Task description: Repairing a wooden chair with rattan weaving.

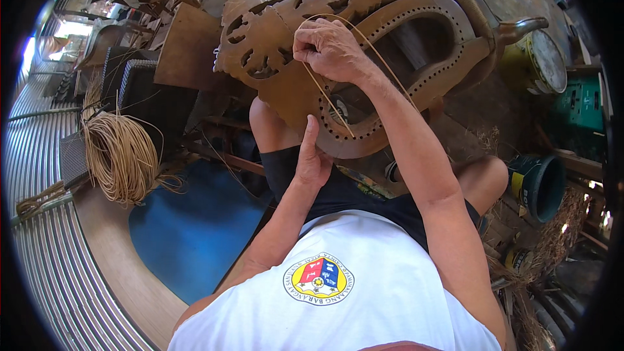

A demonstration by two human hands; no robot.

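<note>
a coil of tan cane (123,158) hangs at far left of my feed, beside corrugated metal sheeting (42,234), with a blue panel (188,227) lower down and a plain brown board (188,49) above.

toward the center, the left hand (315,168) stands at the near edge of a carved wooden chair frame (273,45), thumb raised; its fingers are mostly out of my sight, so i cannot tell whether they grip the wood. the frame leans over the wearer's lap, its opening bordered by a rim (354,149) of small drilled holes.

above that opening, the right hand (330,49) is closed, thumb and fingers pinching a thin cane strand (328,99). one length slants down to the near rim; another arches over the wrist toward the right side of the holes. whether either end is seated, i cannot make out.

the step in hand looks to me like threading cane through the rim. my judgement is that the next move calls for a steady draw on the strand without kinking it, the left hand guiding at the hole.

at right, a lidded drum (547,62), a green crate (580,104) and a dark bucket (547,188) stand well apart from the work.
</note>
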